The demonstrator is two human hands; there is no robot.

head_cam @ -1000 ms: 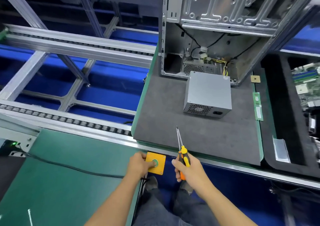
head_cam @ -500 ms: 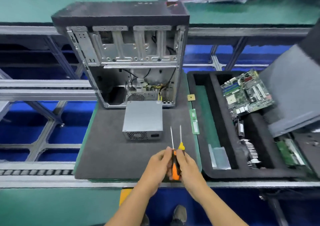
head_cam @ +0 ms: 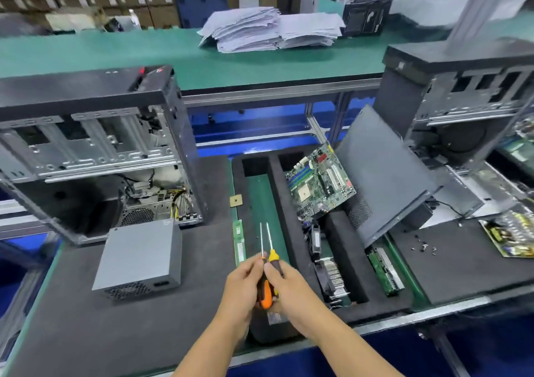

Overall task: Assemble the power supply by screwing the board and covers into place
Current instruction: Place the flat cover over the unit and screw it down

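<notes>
Gripping two screwdrivers [head_cam: 267, 261] with curled fingers, both hands near grey power supply [head_cam: 140, 256].

Bright, even overhead light; soft shadows; motion blur at far edges; wide-angle bending toward corners.

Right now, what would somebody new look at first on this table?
Probably the two hands in the middle at the front: the left hand and right hand together hold two screwdrivers, tips pointing away. Next, the grey power supply box on the dark mat at the left, in front of the open computer case. Then the green circuit board leaning in the black foam tray to the right.
</notes>
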